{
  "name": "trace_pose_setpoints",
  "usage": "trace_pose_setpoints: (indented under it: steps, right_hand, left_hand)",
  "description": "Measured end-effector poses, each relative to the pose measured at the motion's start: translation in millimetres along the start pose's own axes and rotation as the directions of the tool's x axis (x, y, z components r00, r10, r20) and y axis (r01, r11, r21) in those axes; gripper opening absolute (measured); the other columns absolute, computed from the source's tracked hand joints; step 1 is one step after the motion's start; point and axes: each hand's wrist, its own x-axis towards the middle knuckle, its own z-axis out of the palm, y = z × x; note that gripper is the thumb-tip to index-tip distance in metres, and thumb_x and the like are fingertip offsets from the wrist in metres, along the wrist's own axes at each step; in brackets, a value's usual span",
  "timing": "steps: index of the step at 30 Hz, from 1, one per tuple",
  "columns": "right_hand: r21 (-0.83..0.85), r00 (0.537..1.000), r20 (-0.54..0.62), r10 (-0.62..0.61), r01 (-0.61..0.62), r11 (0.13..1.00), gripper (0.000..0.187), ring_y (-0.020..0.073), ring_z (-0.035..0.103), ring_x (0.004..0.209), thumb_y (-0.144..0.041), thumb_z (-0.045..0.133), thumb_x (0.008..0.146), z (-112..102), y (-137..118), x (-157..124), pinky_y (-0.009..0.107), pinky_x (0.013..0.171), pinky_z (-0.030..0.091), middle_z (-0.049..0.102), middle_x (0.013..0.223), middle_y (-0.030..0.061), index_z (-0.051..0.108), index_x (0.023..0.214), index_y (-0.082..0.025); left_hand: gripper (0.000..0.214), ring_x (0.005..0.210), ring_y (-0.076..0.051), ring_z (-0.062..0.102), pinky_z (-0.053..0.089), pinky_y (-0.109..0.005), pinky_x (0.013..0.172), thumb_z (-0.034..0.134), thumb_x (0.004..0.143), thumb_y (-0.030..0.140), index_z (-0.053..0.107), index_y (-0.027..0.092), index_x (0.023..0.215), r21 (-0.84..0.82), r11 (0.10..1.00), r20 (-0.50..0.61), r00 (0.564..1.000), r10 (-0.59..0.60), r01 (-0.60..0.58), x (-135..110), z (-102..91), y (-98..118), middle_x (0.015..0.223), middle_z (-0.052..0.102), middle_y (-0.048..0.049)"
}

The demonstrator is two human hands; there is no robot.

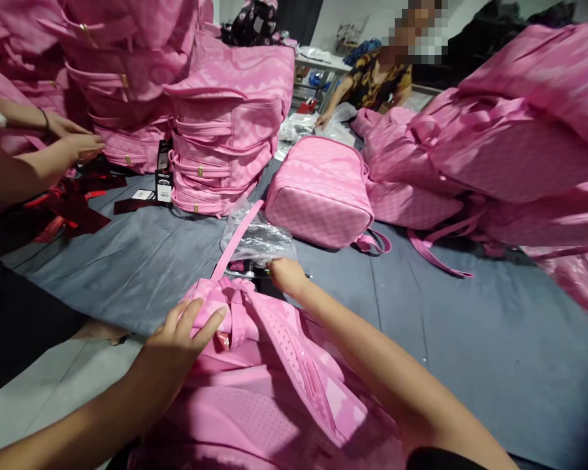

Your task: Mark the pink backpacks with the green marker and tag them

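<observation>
Far left, a co-worker's hands (pixel 76 140) work at the stacked pink bags (pixel 225 150). Then the left hand (pixel 183 333), fingers spread flat on the pink backpack (pixel 255 398) lying nearest the camera on the grey cloth (pixel 470 326). The right hand (pixel 287 274) is pinched around a small dark tag (pixel 242 266) beside clear plastic wrap (pixel 257 238)

Pink backpack (pixel 274 391) with a checkered, perforated pattern — grey surface (pixel 445 313), red-and-black tags (pixel 73 202), pink stacked bags (pixel 225 130).
</observation>
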Motion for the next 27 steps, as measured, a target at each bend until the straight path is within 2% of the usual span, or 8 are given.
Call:
trace_pose_setpoints:
  steps: [5,9,14,17,19,20,24,27]
  right_hand:
    - [0.335,0.955,-0.279,0.102,-0.003,0.942,0.034,0.0188,0.069,0.079,-0.027,0.045,0.096,-41.1,9.0,-63.6,0.028,0.068,0.052,0.074,0.098,0.0117,0.067,0.115,-0.01]
    - [0.707,0.871,-0.468,0.148,0.269,0.653,0.022,0.0144,0.063,0.059,-0.03,0.061,0.085,-54.2,-19.0,-128.9,0.026,0.055,0.05,0.072,0.08,0.0042,0.071,0.097,-0.014]
    - [0.504,0.76,-0.62,-0.194,0.575,0.645,0.021,0.0175,0.071,0.087,-0.011,0.051,0.088,-29.5,-64.9,-174.4,0.032,0.079,0.057,0.075,0.093,0.0068,0.07,0.093,-0.018]
    - [0.29,0.637,-0.714,-0.289,0.646,0.706,0.024,0.0182,0.07,0.092,-0.007,0.048,0.089,-13.3,-78.7,-184.0,0.03,0.075,0.058,0.071,0.1,0.0112,0.069,0.095,-0.016]
    - [0.213,0.586,-0.75,-0.308,0.654,0.725,0.025,0.0176,0.069,0.093,-0.005,0.047,0.089,-7.6,-83.8,-188.1,0.028,0.073,0.058,0.07,0.102,0.012,0.068,0.097,-0.016]
    - [0.207,0.57,-0.76,-0.313,0.669,0.714,0.025,0.0172,0.069,0.095,-0.005,0.047,0.09,-6.2,-86.0,-190.0,0.028,0.074,0.058,0.069,0.103,0.0116,0.068,0.098,-0.017]
    - [0.259,0.565,-0.753,-0.336,0.725,0.638,0.02,0.0184,0.068,0.102,-0.01,0.053,0.093,-6.7,-95.2,-195.4,0.03,0.081,0.059,0.066,0.114,0.0121,0.067,0.104,-0.019]
    - [0.356,0.619,-0.727,-0.296,0.709,0.608,0.016,0.0173,0.069,0.095,-0.014,0.058,0.093,-5.3,-102.7,-196.6,0.028,0.076,0.059,0.067,0.111,0.0113,0.067,0.105,-0.02]
  left_hand:
    - [0.081,0.126,-0.029,0.053,0.06,-0.028,0.071,0.048,0.083,0.002,0.028,0.036,0.155,-0.152,0.988,0.211,0.977,0.042,-0.009,28.2,-9.3,-8.1,0.15,0.045,-0.0115]
    - [0.092,0.13,-0.029,0.047,0.057,-0.035,0.085,0.047,0.08,0.001,0.013,0.036,0.158,-0.32,0.947,0.196,0.978,0.065,0.001,27.6,-10.9,-14.8,0.157,0.034,-0.0122]
    - [0.09,0.14,-0.033,0.036,0.052,-0.043,0.095,0.046,0.081,0.0,0.014,0.034,0.158,-0.446,0.895,0.089,0.994,0.066,-0.019,15.8,-9.1,-14.8,0.16,0.026,-0.0121]
    - [0.067,0.144,-0.035,0.03,0.04,-0.054,0.109,0.053,0.086,0.008,0.038,0.027,0.149,-0.572,0.82,-0.108,0.991,-0.076,0.001,5.6,-20.9,-8.5,0.159,0.03,-0.0136]
    - [0.044,0.134,-0.03,0.044,0.039,-0.051,0.11,0.055,0.091,0.019,0.054,0.022,0.135,-0.746,0.666,-0.195,0.953,-0.232,0.009,-1.7,-33.5,-0.7,0.145,0.049,-0.0133]
    - [0.038,0.121,-0.025,0.054,0.045,-0.046,0.104,0.057,0.091,0.023,0.057,0.021,0.129,-0.853,0.522,-0.149,0.953,-0.264,0.012,-4.7,-39.3,3.6,0.134,0.057,-0.012]
    - [0.039,0.075,-0.011,0.061,0.05,-0.025,0.071,0.067,0.08,0.026,0.06,0.018,0.118,-0.951,-0.194,0.245,0.969,0.01,0.242,-10.1,-47.1,17.8,0.089,0.066,-0.002]
    - [0.024,0.067,-0.008,0.054,0.044,-0.021,0.066,0.07,0.075,0.024,0.063,0.015,0.096,-0.875,-0.334,0.348,0.935,0.071,0.351,-13.4,-38.1,25.0,0.071,0.058,0.0039]
